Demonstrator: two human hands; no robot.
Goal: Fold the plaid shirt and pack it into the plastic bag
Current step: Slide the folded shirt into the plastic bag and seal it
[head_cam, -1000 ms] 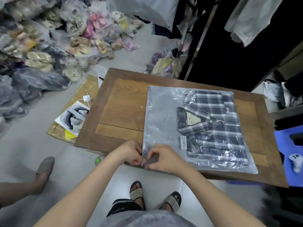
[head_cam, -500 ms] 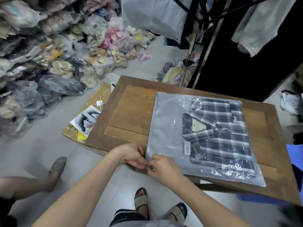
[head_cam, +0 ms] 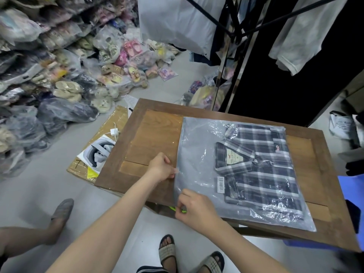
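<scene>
A folded dark plaid shirt (head_cam: 262, 170) lies inside a clear plastic bag (head_cam: 199, 146) flat on a wooden table (head_cam: 149, 134). The bag's left part is empty and its left edge faces me. My left hand (head_cam: 161, 167) pinches that left edge about halfway along. My right hand (head_cam: 194, 205) pinches the same edge at the bag's near left corner, at the table's front edge. A barcode sticker (head_cam: 220, 184) shows beside the shirt collar.
Piles of bagged sandals (head_cam: 65, 62) fill the floor at left. A cardboard sheet with a white box (head_cam: 98, 152) lies beside the table. Clothes hang on a rack (head_cam: 295, 32) behind. Another person's foot (head_cam: 61, 211) is at lower left. A blue stool (head_cam: 352, 192) stands at right.
My hands were together at the bag's near left corner. My left hand has since slid away along the left edge while my right stays at the corner. The view has shifted.
</scene>
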